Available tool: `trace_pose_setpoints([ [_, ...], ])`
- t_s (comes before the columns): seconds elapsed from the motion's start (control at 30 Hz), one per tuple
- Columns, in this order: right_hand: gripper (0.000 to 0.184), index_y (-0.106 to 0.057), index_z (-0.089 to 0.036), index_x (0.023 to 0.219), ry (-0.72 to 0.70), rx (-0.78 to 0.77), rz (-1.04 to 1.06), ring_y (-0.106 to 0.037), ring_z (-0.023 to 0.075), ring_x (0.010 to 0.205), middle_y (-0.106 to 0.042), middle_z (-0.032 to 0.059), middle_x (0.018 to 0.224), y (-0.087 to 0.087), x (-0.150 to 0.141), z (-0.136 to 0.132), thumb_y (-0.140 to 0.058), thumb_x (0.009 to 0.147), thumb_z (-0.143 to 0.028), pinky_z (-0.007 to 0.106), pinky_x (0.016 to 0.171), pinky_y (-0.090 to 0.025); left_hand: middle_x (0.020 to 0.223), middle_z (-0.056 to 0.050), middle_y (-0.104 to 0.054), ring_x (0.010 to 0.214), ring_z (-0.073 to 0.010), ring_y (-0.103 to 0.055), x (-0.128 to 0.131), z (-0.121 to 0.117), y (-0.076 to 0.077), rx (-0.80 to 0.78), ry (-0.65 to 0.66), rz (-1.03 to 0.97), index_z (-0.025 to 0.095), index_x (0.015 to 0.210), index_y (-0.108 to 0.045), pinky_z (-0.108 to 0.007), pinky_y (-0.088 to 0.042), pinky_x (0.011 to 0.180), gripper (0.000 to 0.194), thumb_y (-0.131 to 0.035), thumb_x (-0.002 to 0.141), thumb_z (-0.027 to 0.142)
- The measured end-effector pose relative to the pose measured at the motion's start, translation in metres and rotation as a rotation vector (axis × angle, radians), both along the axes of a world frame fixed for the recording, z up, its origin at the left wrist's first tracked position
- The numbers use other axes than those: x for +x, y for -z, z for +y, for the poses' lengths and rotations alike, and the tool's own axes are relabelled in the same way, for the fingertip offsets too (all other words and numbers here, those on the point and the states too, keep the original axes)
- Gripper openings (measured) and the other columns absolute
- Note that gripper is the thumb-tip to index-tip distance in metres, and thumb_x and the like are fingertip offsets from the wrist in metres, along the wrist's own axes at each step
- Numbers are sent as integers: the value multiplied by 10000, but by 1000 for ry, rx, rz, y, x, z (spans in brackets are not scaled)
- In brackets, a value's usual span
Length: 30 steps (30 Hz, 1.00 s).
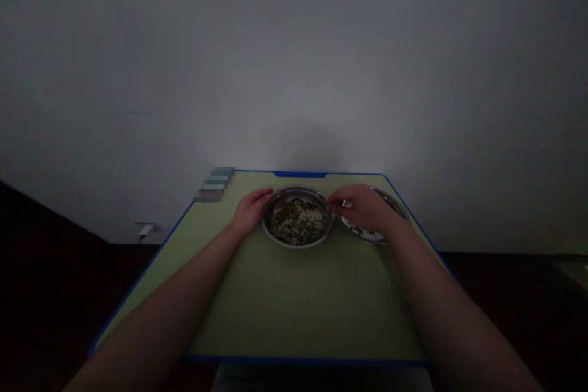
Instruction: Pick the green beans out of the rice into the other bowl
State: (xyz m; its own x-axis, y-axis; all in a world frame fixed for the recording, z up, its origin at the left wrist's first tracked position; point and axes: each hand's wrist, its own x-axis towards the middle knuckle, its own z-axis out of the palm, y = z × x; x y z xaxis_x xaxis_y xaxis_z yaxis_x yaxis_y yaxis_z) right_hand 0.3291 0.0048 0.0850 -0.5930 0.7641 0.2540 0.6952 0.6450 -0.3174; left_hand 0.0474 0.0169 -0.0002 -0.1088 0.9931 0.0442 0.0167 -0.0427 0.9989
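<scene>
A round metal dish (pixel 297 246) stands on the table, filled with a mix of dark greenish and pale grains (pixel 298 220). My left hand (pixel 250 211) grips its left rim, fingers along the far side. At the dish's right rim, my right hand (pixel 362 205) has its fingertips pinched together; anything between them is too small to make out. Beneath that hand, partly hidden, lies a second round metal plate (pixel 399 205) with a few dark grains (pixel 362 232) on it.
The yellow-green table (pixel 298 306) has a blue edge and stands close to a pale wall (pixel 294 61). A blurred-out patch (pixel 215 185) covers the far left corner. A white plug (pixel 146 229) is on the wall at left.
</scene>
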Motion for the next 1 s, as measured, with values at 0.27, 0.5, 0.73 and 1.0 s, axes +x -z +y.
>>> trace_pose_setpoints([
  [0.27, 220, -684, -221, 920, 134, -37, 69, -635, 155, 794, -706, 15, 900, 6, 52, 7, -515, 781, -241, 251, 710, -470, 949, -104, -697, 887, -255, -626, 0, -2, -3, -18, 7, -15, 126, 1041, -650, -385, -452, 844, 556, -692, 595, 455],
  [0.5, 204, -691, -208, 881, 239, -118, -82, -637, 164, 722, -708, 25, 824, 7, 71, 10, -573, 716, -234, 258, 643, -469, 943, -103, -697, 869, -246, -631, 0, -4, -5, -23, -2, -3, 123, 1050, -643, -379, -456, 839, 564, -689, 597, 455],
  [0.73, 200, -695, -207, 880, 293, -95, -91, -634, 179, 733, -707, 41, 835, -2, 70, 5, -560, 748, -271, 279, 640, -460, 945, -104, -697, 880, -251, -627, 1, -3, -6, -24, 6, -4, 124, 1044, -647, -378, -455, 834, 579, -688, 588, 478],
  [1.0, 311, -663, -229, 1056, -17, -101, -154, -600, 170, 789, -692, 41, 915, -2, -3, 0, -562, 768, -288, 270, 707, -414, 909, -102, -703, 854, -249, -633, 2, -3, -5, -20, 6, -8, 114, 1036, -651, -377, -456, 829, 565, -682, 595, 466],
])
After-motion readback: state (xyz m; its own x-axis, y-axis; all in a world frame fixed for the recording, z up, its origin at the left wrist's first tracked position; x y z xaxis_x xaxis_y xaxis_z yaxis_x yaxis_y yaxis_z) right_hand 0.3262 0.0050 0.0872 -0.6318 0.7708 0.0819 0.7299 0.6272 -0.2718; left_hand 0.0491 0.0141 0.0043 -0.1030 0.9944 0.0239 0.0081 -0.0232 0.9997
